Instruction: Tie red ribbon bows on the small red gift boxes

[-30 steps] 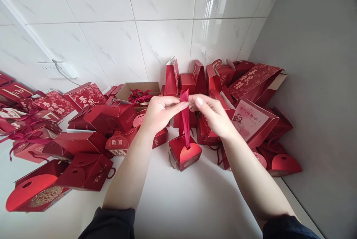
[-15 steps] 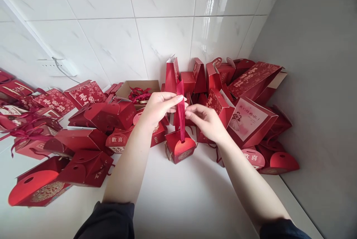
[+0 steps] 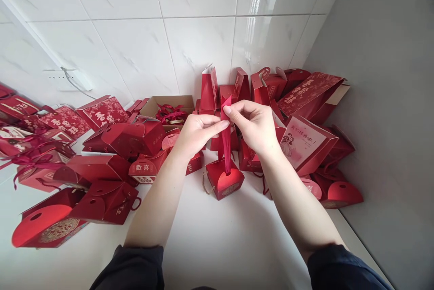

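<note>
A dark red ribbon [image 3: 226,143] runs straight up from the hole in the top flap of a small red gift box [image 3: 224,184]. Pinched between thumb and fingers, its upper part is in my left hand [image 3: 201,134]. My right hand [image 3: 254,123] grips the same ribbon slightly higher, close to its end, with thumb and forefinger pressed together. The box stands on the white tabletop below both hands, and a twisted cord loop [image 3: 205,184] hangs at its left side.
An open cardboard box [image 3: 185,101] with loose ribbons stands behind my left hand. Red gift boxes crowd both sides, among them a tilted one with a pink picture label [image 3: 300,143] and a bright red-flapped one [image 3: 40,224]. A tiled wall [image 3: 200,41] rises behind.
My right hand has moved up and now grips the ribbon near its top. The ribbon and the small box have shifted a little to the right, and the box has turned slightly.
</note>
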Motion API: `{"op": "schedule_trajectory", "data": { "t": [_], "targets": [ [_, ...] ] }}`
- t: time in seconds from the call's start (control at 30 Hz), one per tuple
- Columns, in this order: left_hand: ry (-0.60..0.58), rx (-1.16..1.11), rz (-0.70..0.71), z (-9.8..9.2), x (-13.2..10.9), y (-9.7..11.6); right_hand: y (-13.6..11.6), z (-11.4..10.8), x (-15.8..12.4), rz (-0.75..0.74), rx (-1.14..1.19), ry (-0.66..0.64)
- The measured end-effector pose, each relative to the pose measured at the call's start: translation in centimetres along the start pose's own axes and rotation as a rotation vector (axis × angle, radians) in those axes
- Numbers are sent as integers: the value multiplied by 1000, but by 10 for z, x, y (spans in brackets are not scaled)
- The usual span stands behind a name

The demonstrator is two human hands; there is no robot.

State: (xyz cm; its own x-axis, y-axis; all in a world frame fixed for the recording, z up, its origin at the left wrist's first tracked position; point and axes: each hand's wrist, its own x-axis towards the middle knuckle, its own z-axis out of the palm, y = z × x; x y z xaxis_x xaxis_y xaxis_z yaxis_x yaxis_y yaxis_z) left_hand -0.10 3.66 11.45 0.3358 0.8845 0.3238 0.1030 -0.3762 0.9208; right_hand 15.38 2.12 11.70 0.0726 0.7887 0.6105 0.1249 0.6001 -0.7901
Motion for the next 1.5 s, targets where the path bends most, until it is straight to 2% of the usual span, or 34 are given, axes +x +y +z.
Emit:
{"op": "schedule_trajectory", "data": {
  "t": [0.1,0.23,0.33,0.53,0.67,0.87,1.0,1.37,1.5],
  "targets": [
    [-17,57,-11,8,-17,-18,-1,-3,-1,-7,-31,1],
    [-133,124,-66,28,-51,-52,0,-7,-5,3,-47,21],
    [-114,283,-69,42,-73,-73,3,-8,-10,13,-16,31],
    [-156,375,-53,51,-89,-96,5,-9,-18,7,-12,53],
    [-198,348,-48,53,-90,-102,7,-10,-22,51,1,30],
    [-118,518,15,59,-94,-98,8,-12,-26,111,65,-16],
    [-130,588,53,60,-96,-101,8,-13,-26,109,101,-26],
    [-149,495,-2,58,-96,-111,15,-13,-25,95,220,-48],
    [-125,520,3,56,-95,-110,15,-14,-25,66,251,-6]
  ]
}}
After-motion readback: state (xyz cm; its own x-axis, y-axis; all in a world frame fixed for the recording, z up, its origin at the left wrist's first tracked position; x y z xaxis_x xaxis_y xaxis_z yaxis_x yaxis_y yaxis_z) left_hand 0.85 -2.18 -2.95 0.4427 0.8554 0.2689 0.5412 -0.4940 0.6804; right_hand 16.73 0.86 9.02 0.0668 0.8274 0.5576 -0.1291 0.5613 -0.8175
